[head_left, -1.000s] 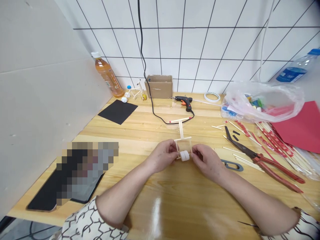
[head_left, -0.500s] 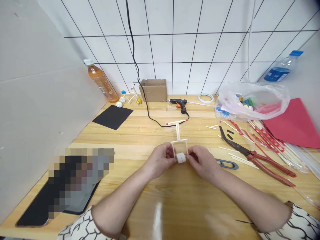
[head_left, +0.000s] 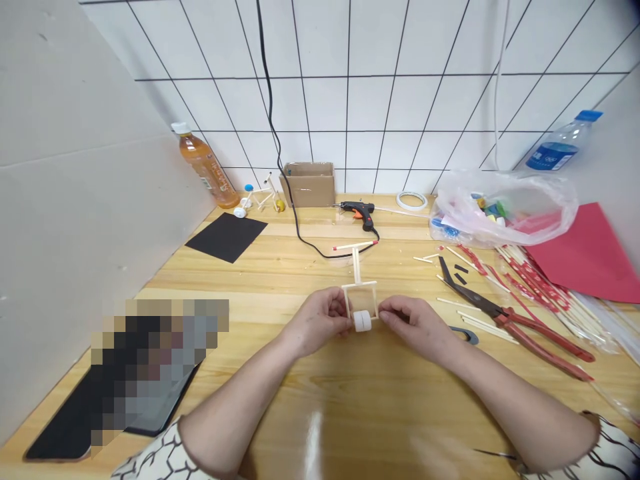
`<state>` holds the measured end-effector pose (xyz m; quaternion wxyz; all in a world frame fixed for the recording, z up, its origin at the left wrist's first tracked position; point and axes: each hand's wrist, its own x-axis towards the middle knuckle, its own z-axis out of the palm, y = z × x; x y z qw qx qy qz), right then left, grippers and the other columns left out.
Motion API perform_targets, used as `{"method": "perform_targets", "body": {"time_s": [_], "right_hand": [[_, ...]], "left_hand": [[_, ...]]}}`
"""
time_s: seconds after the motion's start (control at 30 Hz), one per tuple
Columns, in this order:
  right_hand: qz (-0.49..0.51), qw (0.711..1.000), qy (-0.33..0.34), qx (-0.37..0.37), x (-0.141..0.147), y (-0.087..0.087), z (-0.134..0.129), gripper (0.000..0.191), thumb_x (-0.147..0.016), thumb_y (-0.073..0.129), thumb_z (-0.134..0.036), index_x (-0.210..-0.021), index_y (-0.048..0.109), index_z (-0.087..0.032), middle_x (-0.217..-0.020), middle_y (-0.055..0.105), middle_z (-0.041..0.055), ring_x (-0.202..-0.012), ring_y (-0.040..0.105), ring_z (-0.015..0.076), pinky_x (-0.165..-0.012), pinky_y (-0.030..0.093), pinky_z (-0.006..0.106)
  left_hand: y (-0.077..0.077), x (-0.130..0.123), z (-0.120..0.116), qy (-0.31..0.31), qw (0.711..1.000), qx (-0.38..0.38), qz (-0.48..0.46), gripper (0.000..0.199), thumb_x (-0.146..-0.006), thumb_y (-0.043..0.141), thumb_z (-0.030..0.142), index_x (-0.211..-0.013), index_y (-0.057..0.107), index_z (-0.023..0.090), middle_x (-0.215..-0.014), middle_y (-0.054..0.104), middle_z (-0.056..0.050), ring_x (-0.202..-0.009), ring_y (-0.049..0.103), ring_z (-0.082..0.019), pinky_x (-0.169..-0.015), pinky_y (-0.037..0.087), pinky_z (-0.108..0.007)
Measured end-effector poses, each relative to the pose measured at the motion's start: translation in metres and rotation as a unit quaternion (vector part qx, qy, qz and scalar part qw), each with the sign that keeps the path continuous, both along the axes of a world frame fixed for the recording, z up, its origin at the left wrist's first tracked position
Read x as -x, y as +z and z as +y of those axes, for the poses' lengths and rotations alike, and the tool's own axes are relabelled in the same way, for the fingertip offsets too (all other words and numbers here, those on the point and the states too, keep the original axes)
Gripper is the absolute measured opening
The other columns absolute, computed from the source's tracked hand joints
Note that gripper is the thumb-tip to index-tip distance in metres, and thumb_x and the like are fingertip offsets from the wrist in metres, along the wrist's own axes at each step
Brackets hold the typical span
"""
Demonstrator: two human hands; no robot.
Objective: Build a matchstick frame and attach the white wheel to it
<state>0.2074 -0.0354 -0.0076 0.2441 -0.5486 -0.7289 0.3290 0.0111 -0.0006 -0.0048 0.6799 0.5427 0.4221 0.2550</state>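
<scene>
Between my hands is a small frame [head_left: 360, 285] of pale wooden sticks: a square with a stem leading away from me to a red-tipped crossbar [head_left: 355, 246]. A white wheel [head_left: 363, 321], like two bottle caps put together, sits on the near stick of the square. My left hand [head_left: 320, 319] is closed on the frame's left side, its thumb beside the wheel. At the near right corner, my right hand [head_left: 411, 327] has thumb and forefinger pinched on the end of the near stick. Its other fingers are curled and partly hidden.
A glue gun [head_left: 360, 212] with its black cord [head_left: 320, 250] lies behind the frame, near a cardboard box [head_left: 309, 187]. To the right are red-handled shears [head_left: 505, 313], loose sticks [head_left: 487, 327] and a bag of caps [head_left: 500, 207]. Phones [head_left: 63, 407] lie at left.
My right hand has shifted slightly right, with its fingertips now at the outer end of the near stick. It covers more of the grey tool beside it. The left hand keeps its hold.
</scene>
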Motion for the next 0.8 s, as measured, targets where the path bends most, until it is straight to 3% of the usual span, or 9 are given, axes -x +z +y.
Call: {"method": "perform_targets", "body": {"time_s": [0.33,0.8], "right_hand": [[0.012,0.999,-0.011,0.029,0.0016,0.0032,-0.0013,0.020,-0.080,0.047,-0.028,-0.067,0.058,-0.017,-0.057,0.051,-0.0023,-0.055,0.045,0.0120,-0.051,0.036,0.023],[0.020,0.999,-0.025,0.035,0.0029,0.0005,-0.0008,0.021,-0.080,0.045,-0.029,-0.063,0.052,-0.019,-0.056,0.044,-0.0037,-0.055,0.042,0.0119,-0.053,0.033,0.024]], "left_hand": [[0.0003,0.0002,-0.0009,-0.001,1.000,-0.005,0.001,0.017,-0.058,0.062,0.014,-0.070,0.050,0.015,-0.059,0.054,0.003,-0.053,0.052,-0.010,-0.052,0.041,-0.022],[0.0003,0.0002,-0.0005,0.006,1.000,0.003,-0.010,0.020,-0.058,0.064,0.016,-0.073,0.051,0.014,-0.061,0.057,0.002,-0.053,0.053,-0.010,-0.052,0.042,-0.022]]}}
